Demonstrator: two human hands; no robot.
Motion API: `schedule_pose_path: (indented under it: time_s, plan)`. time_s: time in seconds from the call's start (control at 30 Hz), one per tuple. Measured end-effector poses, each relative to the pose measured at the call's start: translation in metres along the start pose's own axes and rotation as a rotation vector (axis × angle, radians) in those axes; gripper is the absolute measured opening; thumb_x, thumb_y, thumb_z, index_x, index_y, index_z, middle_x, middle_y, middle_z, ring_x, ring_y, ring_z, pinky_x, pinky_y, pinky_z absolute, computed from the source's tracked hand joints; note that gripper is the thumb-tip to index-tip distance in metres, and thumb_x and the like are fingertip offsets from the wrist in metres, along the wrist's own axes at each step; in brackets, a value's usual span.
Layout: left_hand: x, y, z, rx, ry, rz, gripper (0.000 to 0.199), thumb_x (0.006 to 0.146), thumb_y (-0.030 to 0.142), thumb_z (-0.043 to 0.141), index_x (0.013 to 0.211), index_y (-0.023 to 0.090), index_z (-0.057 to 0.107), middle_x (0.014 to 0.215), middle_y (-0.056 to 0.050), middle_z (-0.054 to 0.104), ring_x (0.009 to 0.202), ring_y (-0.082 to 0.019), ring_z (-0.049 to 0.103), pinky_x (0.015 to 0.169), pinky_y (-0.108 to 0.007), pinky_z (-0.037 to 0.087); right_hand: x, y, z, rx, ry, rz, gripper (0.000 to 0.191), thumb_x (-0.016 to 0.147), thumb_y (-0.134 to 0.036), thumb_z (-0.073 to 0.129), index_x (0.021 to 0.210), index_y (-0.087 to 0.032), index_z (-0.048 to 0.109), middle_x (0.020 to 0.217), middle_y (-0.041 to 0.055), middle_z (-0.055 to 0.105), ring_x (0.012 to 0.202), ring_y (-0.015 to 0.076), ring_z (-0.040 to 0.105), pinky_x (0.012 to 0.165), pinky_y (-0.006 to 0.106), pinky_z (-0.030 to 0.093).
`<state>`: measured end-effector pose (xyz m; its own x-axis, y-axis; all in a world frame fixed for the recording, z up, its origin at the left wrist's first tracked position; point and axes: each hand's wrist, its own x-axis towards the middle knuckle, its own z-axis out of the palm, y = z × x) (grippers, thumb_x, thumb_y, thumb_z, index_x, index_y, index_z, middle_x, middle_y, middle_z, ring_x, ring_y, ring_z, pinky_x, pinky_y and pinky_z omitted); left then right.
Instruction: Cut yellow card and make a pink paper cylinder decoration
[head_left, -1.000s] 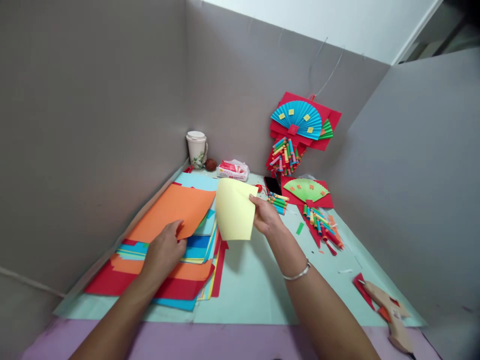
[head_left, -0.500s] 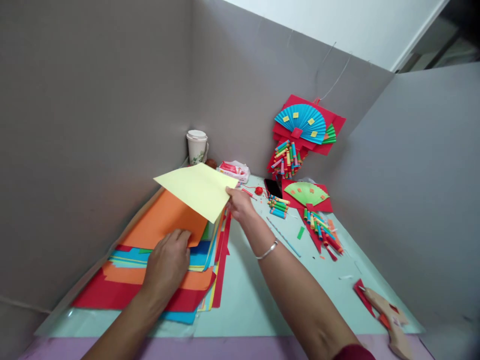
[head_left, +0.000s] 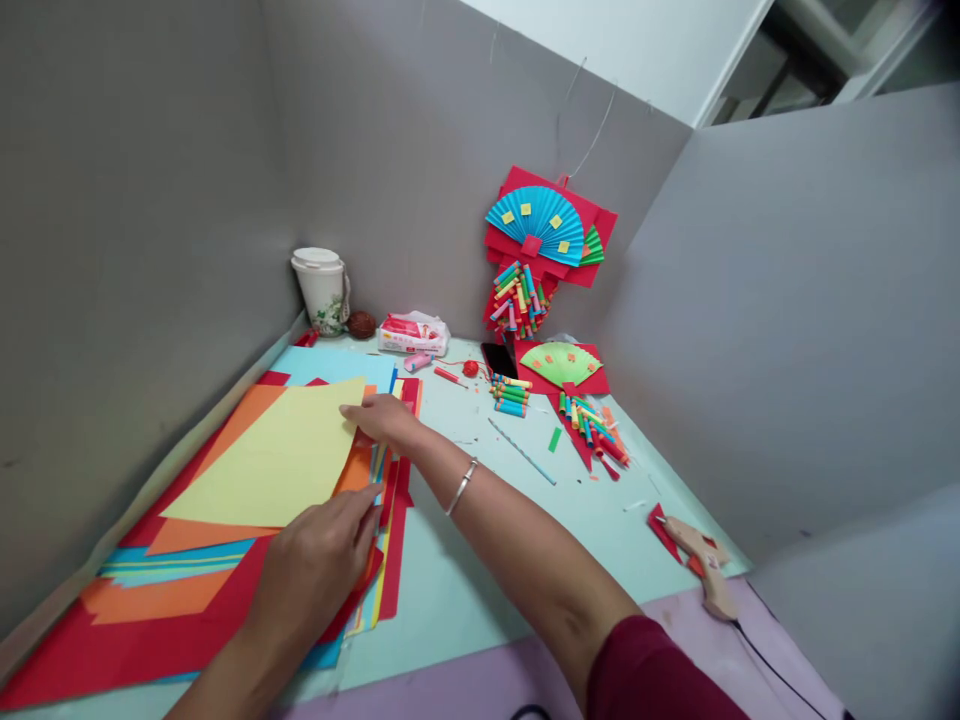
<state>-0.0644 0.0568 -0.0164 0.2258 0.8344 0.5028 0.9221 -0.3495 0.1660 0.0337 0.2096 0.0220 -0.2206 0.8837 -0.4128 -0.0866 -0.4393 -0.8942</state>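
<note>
A pale yellow sheet of paper [head_left: 277,460] lies slanted over a stack of coloured paper [head_left: 195,630] on the left of the table. My right hand [head_left: 382,418] pinches the yellow sheet near its upper right corner. Close to its lower right edge, my left hand [head_left: 319,560] is closed at the right side of the stack, by an orange sheet [head_left: 354,472]. The left fingertips are partly hidden among the sheets. Red, blue and orange edges stick out below the yellow one.
A lidded cup [head_left: 321,295] and a tissue pack [head_left: 412,333] stand at the back. Paper rolls [head_left: 511,395], a phone [head_left: 499,360], a green fan ornament [head_left: 561,365] and a glue gun [head_left: 697,560] lie to the right. A blue fan ornament [head_left: 540,225] hangs on the grey partition.
My right hand has brought the yellow sheet down onto the stack, covering much of the orange sheet. My left hand stays at the stack's right side. The view has turned to the right.
</note>
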Motion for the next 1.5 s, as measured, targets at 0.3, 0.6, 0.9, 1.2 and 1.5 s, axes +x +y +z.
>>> schedule_pose_path:
  time_s: [0.3,0.6,0.9,1.2,1.5]
  plan:
    - [0.010,-0.017,0.007,0.029,0.031,0.036,0.028,0.090,0.028,0.048,0.111,0.017,0.063,0.118,-0.017,0.065,0.110,-0.033,0.058,0.096,-0.048,0.044,-0.040,0.009,-0.032,-0.013,-0.041,-0.027,0.025,0.097,-0.018,0.054,0.075,-0.010,0.062,0.066,0.0029,0.064,0.056,0.0098,0.063,0.054,0.018,0.053]
    - [0.006,-0.029,0.021,0.014,-0.093,-0.100,0.036,0.088,0.033,0.048,0.115,0.012,0.057,0.114,-0.018,0.065,0.107,-0.033,0.060,0.094,-0.045,0.045,-0.067,0.033,-0.061,0.127,-0.040,0.049,0.015,0.095,-0.017,0.056,0.085,-0.009,0.064,0.081,0.0103,0.069,0.067,0.0130,0.069,0.065,0.021,0.059]
    - [0.005,-0.024,0.021,0.019,-0.114,-0.128,0.058,0.083,0.048,0.058,0.122,0.006,0.054,0.119,-0.022,0.063,0.114,-0.036,0.057,0.098,-0.046,0.043,-0.068,0.035,-0.059,0.150,-0.057,0.102,0.015,0.095,-0.020,0.056,0.087,-0.008,0.063,0.080,0.0102,0.068,0.069,0.0143,0.070,0.061,0.020,0.059]
    - [0.007,-0.021,0.022,0.031,-0.100,-0.128,0.043,0.087,0.032,0.045,0.118,0.004,0.057,0.118,-0.024,0.062,0.111,-0.036,0.057,0.098,-0.047,0.043,-0.055,0.032,-0.056,0.048,-0.054,0.132,0.018,0.095,-0.014,0.053,0.081,-0.009,0.063,0.066,0.0039,0.066,0.053,0.0095,0.065,0.048,0.015,0.052]
    - [0.007,-0.031,0.030,-0.008,-0.078,-0.117,0.044,0.087,0.036,0.041,0.117,0.006,0.056,0.117,-0.024,0.063,0.113,-0.036,0.057,0.100,-0.048,0.042,-0.040,0.022,-0.049,-0.085,-0.022,0.206,0.018,0.097,-0.020,0.057,0.082,-0.010,0.062,0.067,-0.0029,0.063,0.050,0.0065,0.060,0.042,0.015,0.046]
